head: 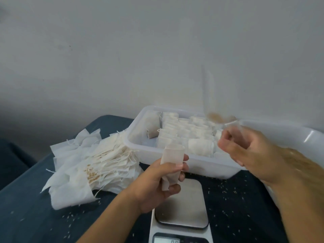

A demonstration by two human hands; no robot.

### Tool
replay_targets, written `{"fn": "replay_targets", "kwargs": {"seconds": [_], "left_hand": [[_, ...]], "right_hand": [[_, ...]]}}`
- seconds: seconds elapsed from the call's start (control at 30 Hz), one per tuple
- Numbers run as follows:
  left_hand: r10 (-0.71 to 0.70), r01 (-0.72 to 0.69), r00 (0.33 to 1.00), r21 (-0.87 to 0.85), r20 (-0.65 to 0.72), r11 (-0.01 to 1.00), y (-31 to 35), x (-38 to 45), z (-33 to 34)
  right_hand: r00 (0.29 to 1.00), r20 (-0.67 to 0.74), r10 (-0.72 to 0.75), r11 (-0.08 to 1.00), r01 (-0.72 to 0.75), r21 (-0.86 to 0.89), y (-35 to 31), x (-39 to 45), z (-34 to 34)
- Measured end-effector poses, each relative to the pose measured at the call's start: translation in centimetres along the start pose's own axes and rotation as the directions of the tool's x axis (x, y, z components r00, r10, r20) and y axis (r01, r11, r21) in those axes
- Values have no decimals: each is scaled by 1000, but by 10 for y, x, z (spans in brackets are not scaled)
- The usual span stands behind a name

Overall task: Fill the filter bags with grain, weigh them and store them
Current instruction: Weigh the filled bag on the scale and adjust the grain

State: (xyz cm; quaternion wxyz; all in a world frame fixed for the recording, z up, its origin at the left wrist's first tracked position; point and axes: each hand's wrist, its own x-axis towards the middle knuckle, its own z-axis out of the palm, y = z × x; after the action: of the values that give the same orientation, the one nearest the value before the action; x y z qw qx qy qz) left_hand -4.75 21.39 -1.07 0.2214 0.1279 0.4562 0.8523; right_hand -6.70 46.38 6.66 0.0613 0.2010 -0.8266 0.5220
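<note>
Now | left hand [157, 183] grips filter bag [172, 165] | right hand [249, 151] blurred, grasp unclear | scale [182, 207] readout illegible

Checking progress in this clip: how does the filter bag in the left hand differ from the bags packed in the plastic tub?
The bag gripped by the left hand is held upright above the scale, its top open; the bags in the tub stand packed in rows. The held bag looks flat and slack, while those in the tub look plump. Both are the same white filter material.
</note>
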Motion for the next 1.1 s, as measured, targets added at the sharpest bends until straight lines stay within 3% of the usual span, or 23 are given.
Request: {"fn": "replay_targets", "kwargs": {"seconds": [0.13, 0.27, 0.4, 0.53, 0.6, 0.67, 0.77, 0.87, 1.1], "left_hand": [[-43, 43, 994, 7, 100, 999, -2, -1, -1], [-54, 49, 982, 34, 179, 998, -4, -3, 1], [-50, 50, 957, 5, 285, 999, -5, -3, 3], [-48, 43, 951, 22, 306, 999, -10, 1, -2], [29, -38, 967, 32, 252, 999, -13, 5, -2], [153, -165, 983, 125, 105, 978, -16, 10, 1], [290, -263, 955, 282, -61, 923, -18, 14, 3], [313, -270, 945, 311, -96, 911, -19, 15, 2], [363, -305, 920, 308, -149, 901, -18, 13, 8]], "right_hand": [[994, 108, -35, 996, 44, -79, -6, 3, 31], [966, 256, -31, 996, 8, 92, -11, 0, 47], [971, 236, -27, 985, -15, 173, -14, -1, 53], [989, 103, -107, 987, 93, 134, -21, -3, 50], [992, 36, -123, 984, 117, 131, -25, -3, 47], [993, -9, -120, 987, 120, 111, -25, -2, 42], [994, -54, -99, 991, 104, 87, -25, -2, 38], [992, -101, -79, 994, 86, 69, -25, -2, 36], [984, -49, -171, 983, 168, -71, -26, -2, 40]]}}
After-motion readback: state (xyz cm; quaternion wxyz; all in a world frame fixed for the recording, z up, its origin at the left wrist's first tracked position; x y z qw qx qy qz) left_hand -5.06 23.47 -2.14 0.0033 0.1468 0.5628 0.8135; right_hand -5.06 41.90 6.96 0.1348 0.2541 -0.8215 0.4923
